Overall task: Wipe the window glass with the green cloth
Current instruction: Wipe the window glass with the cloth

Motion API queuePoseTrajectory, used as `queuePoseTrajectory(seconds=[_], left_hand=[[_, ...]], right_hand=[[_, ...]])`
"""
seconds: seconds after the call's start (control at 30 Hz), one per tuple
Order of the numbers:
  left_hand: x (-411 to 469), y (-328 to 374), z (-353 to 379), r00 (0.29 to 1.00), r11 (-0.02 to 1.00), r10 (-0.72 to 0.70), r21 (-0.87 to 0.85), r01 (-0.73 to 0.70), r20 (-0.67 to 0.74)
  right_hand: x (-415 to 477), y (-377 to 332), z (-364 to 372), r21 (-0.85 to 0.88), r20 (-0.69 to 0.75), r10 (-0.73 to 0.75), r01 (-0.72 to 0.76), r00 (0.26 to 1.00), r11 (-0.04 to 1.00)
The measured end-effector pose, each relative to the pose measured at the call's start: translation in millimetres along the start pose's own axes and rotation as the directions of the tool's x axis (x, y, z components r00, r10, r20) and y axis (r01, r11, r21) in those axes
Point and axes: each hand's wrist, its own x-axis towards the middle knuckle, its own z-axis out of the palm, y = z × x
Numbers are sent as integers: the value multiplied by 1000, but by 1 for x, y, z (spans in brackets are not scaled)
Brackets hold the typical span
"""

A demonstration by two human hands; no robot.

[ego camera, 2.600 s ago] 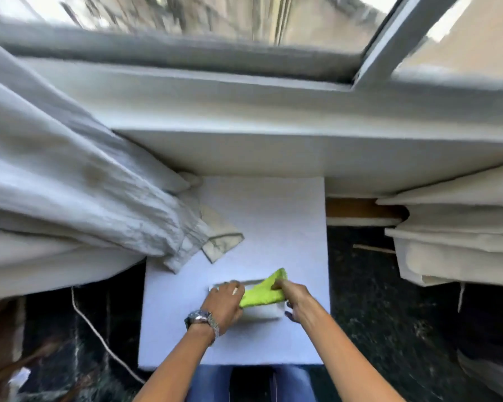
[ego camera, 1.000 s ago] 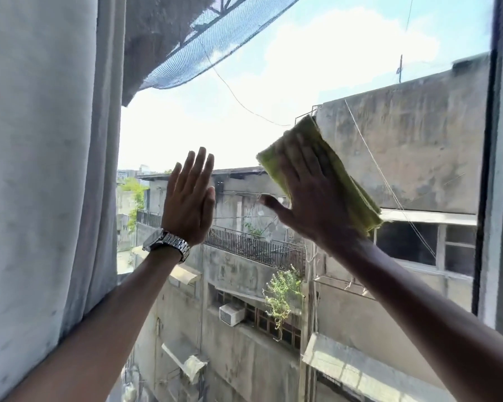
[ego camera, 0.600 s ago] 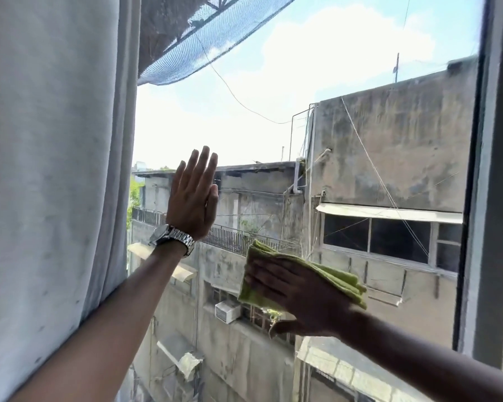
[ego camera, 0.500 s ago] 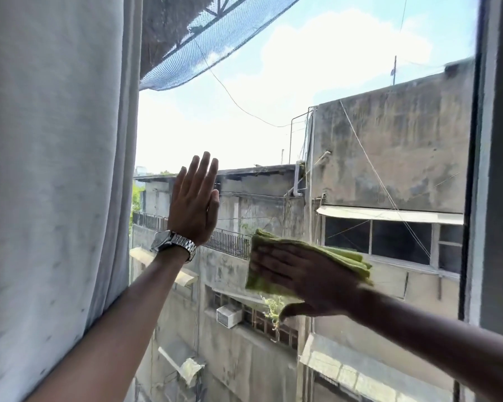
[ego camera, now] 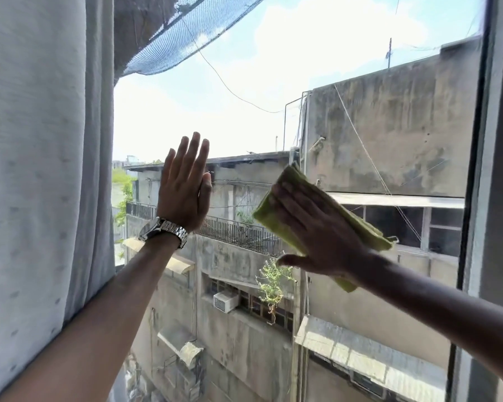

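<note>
The window glass [ego camera: 273,82] fills the middle of the head view, with buildings and sky behind it. My right hand [ego camera: 317,230] lies flat on the folded green cloth [ego camera: 299,184] and presses it against the pane at mid height, right of centre. My left hand [ego camera: 185,187], with a metal watch at the wrist, is spread flat against the glass to the left of the cloth, fingers pointing up, holding nothing.
A grey curtain [ego camera: 41,169] hangs along the left side and my left forearm rests against its edge. The grey window frame [ego camera: 494,169] stands upright at the far right, close to the cloth's right end.
My right hand has slid the cloth up and to the right on the pane from its lower position. The left hand stays flat in about the same place.
</note>
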Motion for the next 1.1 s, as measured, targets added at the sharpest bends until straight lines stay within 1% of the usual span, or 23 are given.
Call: queuePoseTrajectory(seconds=[0.07, 0.13, 0.2, 0.23, 0.27, 0.3, 0.33, 0.37, 0.4, 0.47, 0.53, 0.57, 0.6, 0.63, 0.7, 0.73, 0.8, 0.83, 0.9, 1.0, 1.03, 1.1], left_hand=[[0, 1, -2, 1000, 1000, -6, 0, 6, 6], [0, 3, -3, 1000, 1000, -11, 0, 11, 12], [-1, 4, -4, 1000, 1000, -15, -2, 16, 14], [-1, 4, -3, 1000, 1000, -17, -3, 17, 11], [-1, 4, -3, 1000, 1000, -15, -4, 15, 9], [-1, 3, -2, 1000, 1000, -10, -5, 10, 10], [-1, 2, -1, 1000, 1000, -8, -3, 8, 9], [-1, 2, -1, 1000, 1000, -7, 2, 7, 5], [-1, 1, -1, 1000, 1000, -5, 6, 5, 3], [-2, 2, -1, 1000, 1000, -4, 3, 4, 0], [-1, 3, -1, 1000, 1000, -1, -3, 1, -8], [-1, 3, -1, 1000, 1000, -4, -5, 4, -12], [0, 3, -1, 1000, 1000, -3, -8, 3, -17], [0, 3, -1, 1000, 1000, -6, -8, 5, -20], [-1, 5, -2, 1000, 1000, -11, -1, 11, -16], [0, 6, -3, 1000, 1000, -14, -1, 14, -12], [0, 8, -5, 1000, 1000, -23, -9, 23, 0], [0, 9, -7, 1000, 1000, -27, -13, 27, 7], [-1, 11, -9, 999, 999, -32, -11, 32, 20], [-1, 11, -10, 999, 999, -31, -9, 31, 18], [-1, 11, -10, 1000, 1000, -26, -10, 26, 13], [-1, 10, -9, 1000, 1000, -17, -12, 17, 0]], right_hand=[[-58, -25, 13, 17, 89, -168, 167, 982, 986], [-94, -29, 16, 41, 151, -284, 282, 947, 959], [-93, -9, 9, 45, 172, -369, 367, 913, 929], [-81, 5, 3, 29, 163, -372, 372, 914, 928], [-65, 21, -4, 2, 139, -325, 328, 935, 945], [-47, 40, -14, -23, 102, -230, 233, 968, 972], [-27, 59, -24, -28, 63, -104, 105, 993, 994], [-7, 78, -36, -18, 24, 26, -26, 999, 999], [12, 94, -47, -19, -19, 140, -141, 990, 990], [39, 112, -60, 9, -101, 327, -328, 940, 945], [53, 102, -58, 152, -146, 485, -465, 862, 872], [58, 87, -54, 215, -154, 524, -490, 838, 845], [57, 70, -49, 241, -146, 516, -476, 844, 846], [52, 50, -42, 230, -124, 450, -416, 884, 880], [23, 8, -25, 157, -33, 206, -198, 978, 968], [1, -15, -16, 121, 21, 80, -82, 997, 989], [-46, -53, -2, 77, 111, -117, 109, 987, 991], [-67, -64, 3, 74, 147, -169, 160, 975, 984], [-95, -70, 6, 78, 197, -214, 202, 957, 976], [-102, -49, -1, 3, 167, -229, 232, 959, 973], [-100, -39, -3, -29, 139, -202, 207, 969, 978], [-92, -11, -10, -80, 86, -76, 83, 993, 993]])
